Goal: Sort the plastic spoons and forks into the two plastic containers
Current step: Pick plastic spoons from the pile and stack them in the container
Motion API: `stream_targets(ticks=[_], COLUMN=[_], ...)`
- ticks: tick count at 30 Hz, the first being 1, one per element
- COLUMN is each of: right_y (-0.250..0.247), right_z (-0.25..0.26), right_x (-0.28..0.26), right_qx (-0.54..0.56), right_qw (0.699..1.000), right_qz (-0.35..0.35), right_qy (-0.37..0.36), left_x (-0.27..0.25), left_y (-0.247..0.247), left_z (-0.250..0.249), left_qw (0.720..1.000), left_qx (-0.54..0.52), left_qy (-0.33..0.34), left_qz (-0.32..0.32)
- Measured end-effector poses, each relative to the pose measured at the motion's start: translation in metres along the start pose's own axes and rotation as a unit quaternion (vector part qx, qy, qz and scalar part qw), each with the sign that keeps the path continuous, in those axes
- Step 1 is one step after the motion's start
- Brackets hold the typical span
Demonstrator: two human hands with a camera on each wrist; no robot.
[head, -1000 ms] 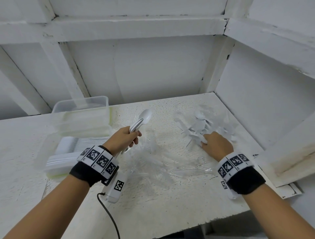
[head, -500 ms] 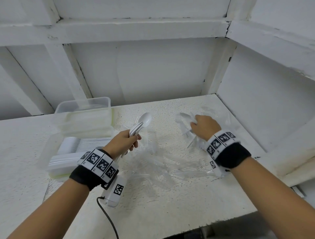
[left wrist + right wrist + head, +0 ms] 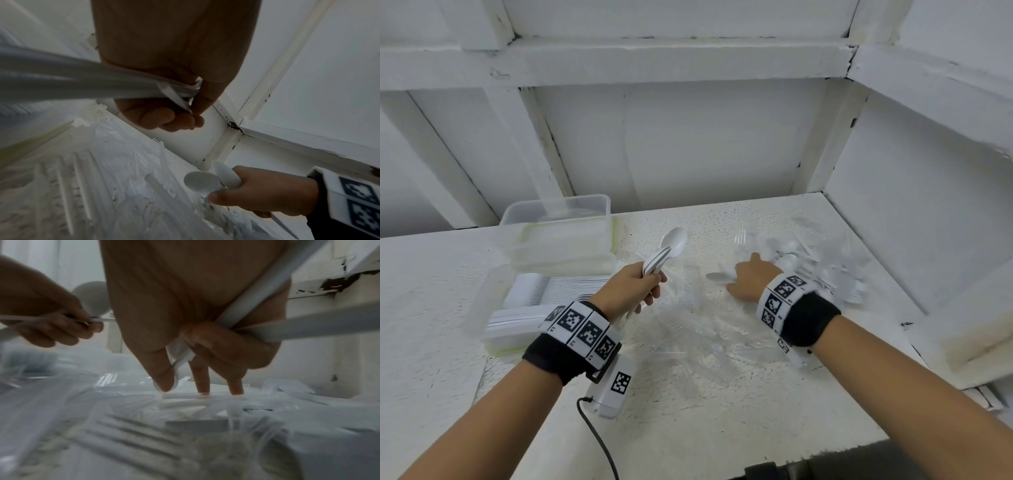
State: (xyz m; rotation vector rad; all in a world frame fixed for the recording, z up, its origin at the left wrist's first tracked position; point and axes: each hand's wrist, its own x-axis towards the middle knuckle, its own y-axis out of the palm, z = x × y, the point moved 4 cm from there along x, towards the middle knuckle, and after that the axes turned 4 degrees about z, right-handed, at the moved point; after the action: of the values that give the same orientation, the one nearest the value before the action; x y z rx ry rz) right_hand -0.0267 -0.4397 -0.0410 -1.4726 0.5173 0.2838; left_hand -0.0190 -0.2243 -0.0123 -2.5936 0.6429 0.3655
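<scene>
right hand gathering spoons, left holding the bundle

left hand curled round a bundle of white spoons, bowls up and tilted away toward the back wall, handles running down through the fist. held above the surface, just right of the two plastic containers; nearer one already lined with stacked white cutlery.

right hand low over the heap of loose cutlery at the right rear. grip closed on two spoons, handles pinned in the palm, bowls pointing left toward the other hand; remaining fingertips stretched down, touching pieces in clear wrap.

key relation: right hand's spoons lie with long axis roughly left-right, bowls leading, near the left hand's bundle but apart from it. likely handover leftward into the bundle, then to a container, nearer the left hand. misaligned bowls could stop nesting.
</scene>
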Motion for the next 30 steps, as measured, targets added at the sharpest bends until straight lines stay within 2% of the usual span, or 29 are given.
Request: stream_targets(ticks=[4,8,10,14,16,18,22,26,30], right_y=[0.007,0.005,-0.002,-0.017,-0.026,-0.028,-0.015,-0.010,-0.009], right_z=[0.025,0.033,0.021,-0.034,-0.063,-0.081,-0.074,-0.062,-0.059], right_x=[-0.009,-0.019,-0.022,-0.020,-0.017,-0.011,-0.001,0.006,0.005], right_qx=[0.052,0.110,0.139,0.203,0.183,0.159,0.085,-0.018,-0.058], right_qw=[0.995,0.984,0.982,0.975,0.976,0.980,0.996,0.999,0.996], right_qz=[-0.024,-0.027,-0.040,-0.086,-0.112,-0.099,-0.019,-0.031,-0.048], right_qy=[-0.087,-0.135,-0.122,-0.011,0.042,0.065,0.010,-0.031,-0.056], left_x=[0.001,0.002,0.003,0.004,0.004,0.005,0.006,0.007,0.006], left_y=[-0.001,-0.001,-0.001,0.000,0.000,0.001,0.006,0.006,0.006], left_z=[-0.001,-0.002,-0.002,-0.003,-0.004,-0.003,-0.004,-0.004,-0.005], left_qw=[1.000,1.000,1.000,1.000,1.000,1.000,0.999,0.999,0.999], left_qx=[0.006,0.003,0.000,-0.011,-0.008,-0.004,0.018,0.023,0.024], left_qy=[0.006,0.008,0.007,0.005,0.006,0.006,0.009,0.009,0.011], left_qz=[-0.003,0.002,0.007,0.019,0.018,0.021,0.028,0.032,0.030])
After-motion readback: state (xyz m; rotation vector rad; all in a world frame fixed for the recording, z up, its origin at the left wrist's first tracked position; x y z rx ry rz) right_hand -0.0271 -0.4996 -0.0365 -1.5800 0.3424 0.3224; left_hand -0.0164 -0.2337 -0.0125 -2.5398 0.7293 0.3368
